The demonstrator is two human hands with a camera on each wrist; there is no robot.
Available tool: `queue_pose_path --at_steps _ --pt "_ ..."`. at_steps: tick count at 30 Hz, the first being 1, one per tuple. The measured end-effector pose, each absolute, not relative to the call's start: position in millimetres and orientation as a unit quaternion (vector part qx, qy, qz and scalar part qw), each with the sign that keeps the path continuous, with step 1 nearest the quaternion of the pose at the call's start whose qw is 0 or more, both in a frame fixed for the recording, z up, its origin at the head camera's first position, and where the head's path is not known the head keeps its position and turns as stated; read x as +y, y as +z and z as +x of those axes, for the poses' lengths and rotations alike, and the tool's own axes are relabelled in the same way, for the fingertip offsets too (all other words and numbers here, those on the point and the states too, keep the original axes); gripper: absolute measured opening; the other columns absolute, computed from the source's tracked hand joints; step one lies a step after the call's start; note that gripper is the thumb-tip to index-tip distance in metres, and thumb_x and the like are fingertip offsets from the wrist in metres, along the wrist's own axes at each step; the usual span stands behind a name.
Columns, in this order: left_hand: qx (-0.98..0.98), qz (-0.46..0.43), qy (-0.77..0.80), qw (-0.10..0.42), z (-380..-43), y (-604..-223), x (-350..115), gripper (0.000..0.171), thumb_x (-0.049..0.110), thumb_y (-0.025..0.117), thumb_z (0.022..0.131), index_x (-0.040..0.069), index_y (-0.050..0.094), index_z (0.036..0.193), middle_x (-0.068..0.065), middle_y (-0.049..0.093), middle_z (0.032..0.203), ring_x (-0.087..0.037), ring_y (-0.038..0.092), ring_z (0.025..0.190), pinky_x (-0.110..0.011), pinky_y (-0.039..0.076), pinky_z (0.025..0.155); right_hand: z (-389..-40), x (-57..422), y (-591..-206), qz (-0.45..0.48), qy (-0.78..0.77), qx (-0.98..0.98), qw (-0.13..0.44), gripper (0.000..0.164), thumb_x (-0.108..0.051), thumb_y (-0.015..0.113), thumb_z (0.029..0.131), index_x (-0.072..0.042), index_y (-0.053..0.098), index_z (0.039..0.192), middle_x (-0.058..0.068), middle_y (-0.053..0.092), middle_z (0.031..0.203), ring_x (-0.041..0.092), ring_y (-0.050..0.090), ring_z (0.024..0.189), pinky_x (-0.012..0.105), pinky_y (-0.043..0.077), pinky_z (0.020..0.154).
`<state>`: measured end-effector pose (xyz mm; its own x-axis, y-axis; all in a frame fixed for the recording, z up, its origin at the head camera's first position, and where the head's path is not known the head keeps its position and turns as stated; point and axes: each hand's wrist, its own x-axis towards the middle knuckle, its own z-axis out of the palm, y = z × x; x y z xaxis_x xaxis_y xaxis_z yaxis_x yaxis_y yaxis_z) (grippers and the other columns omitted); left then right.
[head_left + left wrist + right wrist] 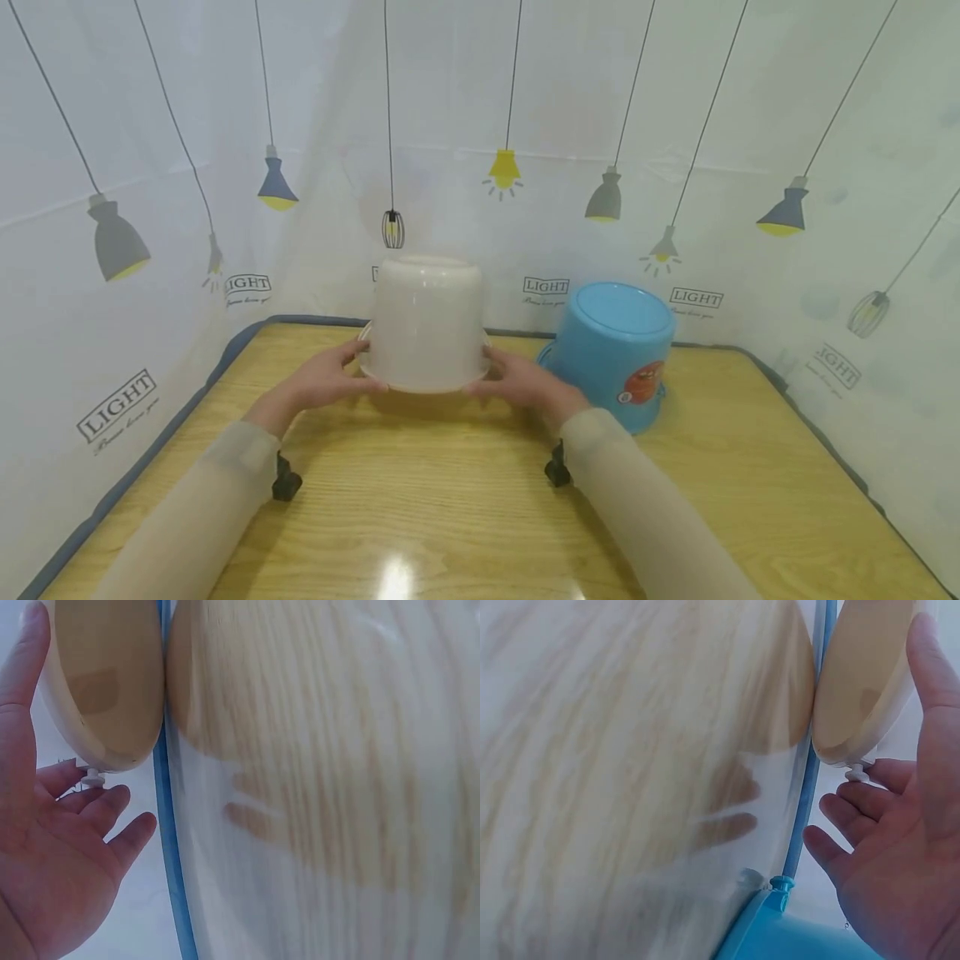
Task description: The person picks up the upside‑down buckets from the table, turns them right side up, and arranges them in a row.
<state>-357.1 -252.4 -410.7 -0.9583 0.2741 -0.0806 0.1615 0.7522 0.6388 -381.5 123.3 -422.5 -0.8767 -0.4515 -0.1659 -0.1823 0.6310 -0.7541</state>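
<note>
A white plastic bucket (427, 325) is held upside down over the far part of the wooden table (420, 492). Its open mouth and pale inside (112, 645) show in the left wrist view, so the rim is off the tabletop. On the left side of the rim, my left hand (322, 379) grips it, thumb in front and fingers at the side by a small white handle knob (93, 778). Mirroring that, my right hand (528, 383) holds the right side near the other knob (856, 774).
Just right of my right hand, a blue bucket (618, 350) with a red label stands upside down on the table. A white sheet (450, 100) printed with hanging lamps surrounds the table's back and sides. Black wrist cameras (285, 479) hang below both sleeves.
</note>
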Motion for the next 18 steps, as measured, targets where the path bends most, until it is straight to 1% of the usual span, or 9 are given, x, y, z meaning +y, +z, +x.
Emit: queue_pose_path --at_steps 1,3,5,7,8,9,10,13,18 --pt "0.931 0.118 0.334 0.084 -356.9 -410.5 -252.5 0.123 0.076 0.08 0.086 0.01 0.026 0.175 -0.026 0.027 0.18 -0.054 0.03 0.163 -0.072 0.03 0.131 -380.8 123.4 -421.7 -0.178 -0.392 0.887 0.169 0.122 -0.079 0.081 0.083 -0.029 0.022 0.177 0.001 0.083 0.118 0.033 0.063 0.139 0.062 0.043 0.127" --pt "0.929 0.119 0.341 0.083 -356.4 -409.9 -252.2 0.122 0.075 0.079 0.087 0.01 0.026 0.175 -0.026 0.027 0.18 -0.053 0.031 0.163 -0.071 0.032 0.131 -379.4 124.0 -420.8 -0.172 -0.396 0.887 0.163 0.12 -0.08 0.08 0.083 -0.032 0.024 0.176 0.003 0.08 0.131 0.035 0.056 0.149 0.064 0.04 0.129" --pt "0.926 0.119 0.348 0.081 -356.1 -409.3 -251.5 0.121 0.075 0.079 0.088 0.01 0.026 0.175 -0.025 0.028 0.18 -0.053 0.033 0.163 -0.07 0.034 0.131 -378.7 124.8 -420.7 -0.164 -0.399 0.888 0.159 0.118 -0.082 0.08 0.081 -0.034 0.027 0.175 0.005 0.069 0.153 0.035 0.044 0.16 0.065 0.035 0.132" --pt "0.924 0.12 0.354 0.079 -355.1 -407.9 -250.2 0.12 0.075 0.078 0.089 0.009 0.025 0.175 -0.026 0.028 0.179 -0.053 0.034 0.162 -0.069 0.035 0.13 -378.6 125.8 -421.2 -0.156 -0.405 0.887 0.156 0.118 -0.084 0.08 0.08 -0.036 0.029 0.175 0.003 0.053 0.17 0.036 0.035 0.165 0.067 0.031 0.133" --pt "0.921 0.119 0.362 0.078 -354.5 -407.1 -249.1 0.12 0.074 0.078 0.09 0.009 0.025 0.175 -0.027 0.028 0.179 -0.052 0.034 0.162 -0.068 0.035 0.13 -378.5 126.3 -421.4 -0.153 -0.41 0.885 0.158 0.117 -0.084 0.079 0.08 -0.037 0.029 0.174 0.003 0.048 0.174 0.035 0.033 0.167 0.067 0.03 0.134" --pt "0.918 0.118 0.371 0.076 -353.6 -406.2 -248.0 0.119 0.073 0.078 0.09 0.008 0.025 0.175 -0.027 0.028 0.179 -0.052 0.034 0.162 -0.068 0.035 0.131 -378.5 126.7 -421.6 -0.151 -0.417 0.882 0.159 0.116 -0.085 0.079 0.08 -0.037 0.03 0.174 0.003 0.045 0.175 0.035 0.032 0.167 0.067 0.029 0.134" --pt "0.913 0.117 0.383 0.075 -352.9 -405.7 -247.1 0.118 0.071 0.079 0.091 0.008 0.025 0.175 -0.027 0.028 0.179 -0.052 0.034 0.162 -0.067 0.034 0.131 -378.4 127.0 -421.6 -0.149 -0.421 0.881 0.154 0.116 -0.085 0.079 0.08 -0.036 0.032 0.174 0.002 0.039 0.179 0.035 0.031 0.168 0.067 0.028 0.135" --pt "0.894 0.109 0.43 0.067 -350.2 -404.2 -244.0 0.115 0.064 0.082 0.093 0.004 0.026 0.173 -0.028 0.024 0.18 -0.051 0.032 0.163 -0.064 0.032 0.133 -377.8 127.3 -421.2 -0.154 -0.442 0.873 0.136 0.111 -0.083 0.078 0.082 -0.03 0.038 0.172 0.005 0.037 0.18 0.036 0.032 0.167 0.065 0.029 0.135" --pt "0.874 0.094 0.475 0.046 -345.5 -401.7 -241.2 0.102 0.058 0.085 0.093 0.002 0.034 0.161 -0.029 0.021 0.18 -0.051 0.028 0.165 -0.062 0.033 0.133 -376.9 125.1 -419.6 -0.164 -0.461 0.867 0.091 0.098 -0.073 0.08 0.088 -0.017 0.049 0.163 0.016 0.049 0.17 0.04 0.046 0.158 0.062 0.039 0.131"
